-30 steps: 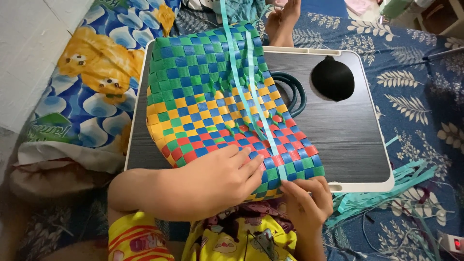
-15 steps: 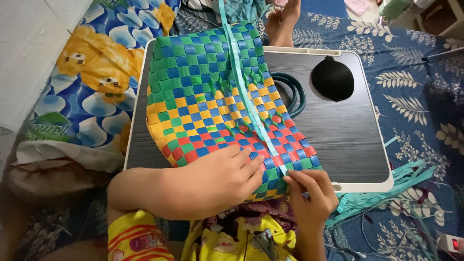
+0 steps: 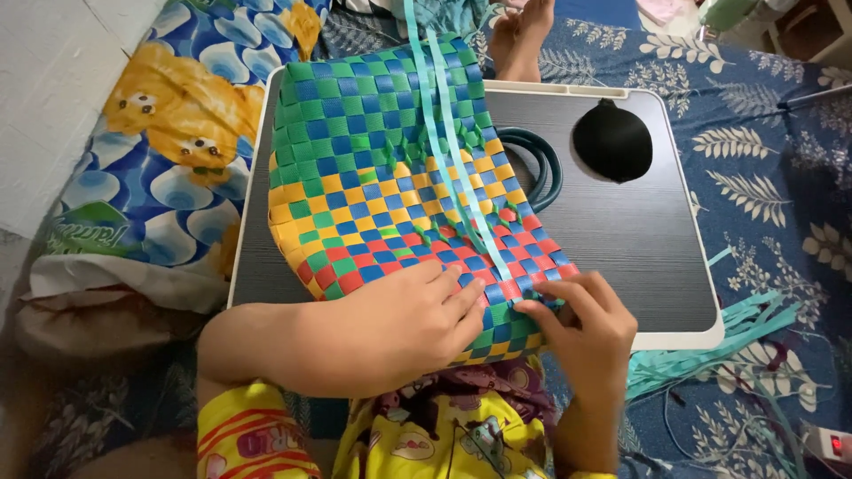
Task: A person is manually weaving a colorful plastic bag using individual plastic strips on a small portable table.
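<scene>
The right hand (image 3: 581, 328) has moved up a little since a moment ago. Before, it was down by the near edge of the desk (image 3: 639, 239), and now its fingertips pinch the end of the light blue strip (image 3: 461, 168) right on the woven mat (image 3: 382, 168). The left hand (image 3: 399, 328) has stayed where it was, lying flat with its fingers spread and pressing the mat down, not gripping anything. The two hands are now almost touching at the fingertips. The mat is made of green, blue, yellow and red squares. It lies across the left and middle part of the dark desk and hangs a bit over the near edge, by the person's lap. The blue strip runs from the far edge of the mat down to the right hand. A dark green ring (image 3: 537, 164) pokes out from under the right side of the mat, so most of it is hidden. A black round thing (image 3: 612, 142) sits near the far right corner of the desk. More light blue strips (image 3: 710, 350) lie on the leafy blue sheet (image 3: 772, 177) past the near right corner. A teddy bear pillow (image 3: 177, 133) lies just beside the left edge.
</scene>
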